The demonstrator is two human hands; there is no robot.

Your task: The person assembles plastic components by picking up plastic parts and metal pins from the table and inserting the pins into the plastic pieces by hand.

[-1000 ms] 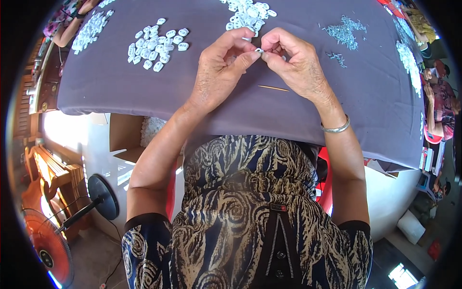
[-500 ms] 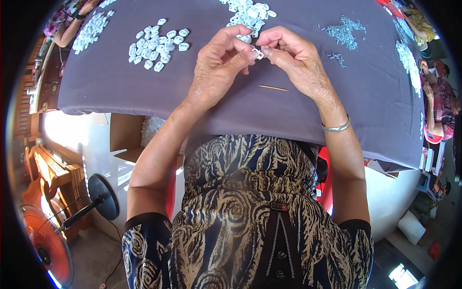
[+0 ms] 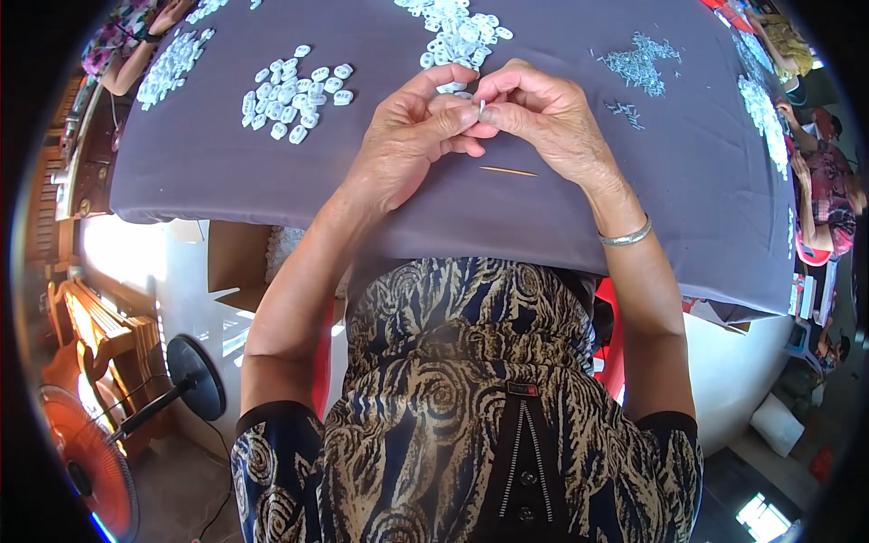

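Observation:
Over the table, my left hand (image 3: 405,136) and my right hand (image 3: 559,122) meet at their fingertips. Between them is a small white plastic piece (image 3: 482,106), mostly covered, with only a sliver showing. The left thumb and fingers pinch it from one side; the right thumb and index finger press on it from the other. A thin pointed wooden stick (image 3: 509,170) lies on the cloth just below my hands. Beyond my fingers a heap of white plastic pieces (image 3: 460,38) spreads toward the far edge.
Another cluster of white pieces (image 3: 290,98) lies to the left. Small metal screws or pins (image 3: 641,63) are heaped at the right, with a few strays (image 3: 625,113) nearer. Other people's arms (image 3: 127,72) reach in at the sides. An open cardboard box (image 3: 237,258) stands below the table's edge.
My hands have drawn closer together and my right fingertips have closed over the white piece. Its holes showed before; now it is mostly hidden. The stick has not been moved on the cloth.

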